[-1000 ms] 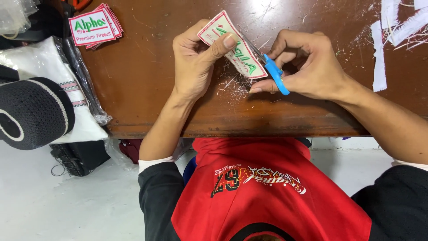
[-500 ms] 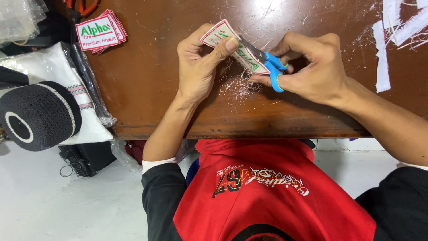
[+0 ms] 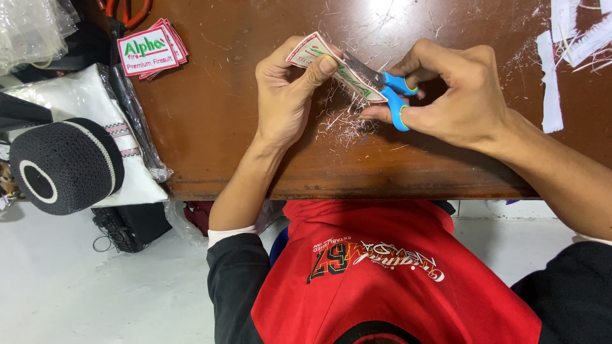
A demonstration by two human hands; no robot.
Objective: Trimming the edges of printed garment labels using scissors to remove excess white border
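Observation:
My left hand [image 3: 287, 95] pinches a small white embroidered patch [image 3: 312, 51] with a red border and green lettering, held just above the brown wooden table [image 3: 223, 127]. In my right hand [image 3: 459, 95] are small scissors with blue handles [image 3: 395, 95]; their blades lie against the patch's right edge. A heap of loose white thread trimmings [image 3: 344, 121] lies on the table under both hands.
A stack of similar patches [image 3: 150, 51] sits at the table's far left, beside orange-handled scissors [image 3: 127, 9]. White cloth strips [image 3: 567, 44] lie at the far right. A black knitted cap [image 3: 64, 165] and bagged white fabric [image 3: 83, 102] rest left of the table.
My right hand has moved the scissors from below the patch's lower end up along its right edge. The left hand has turned the patch slightly.

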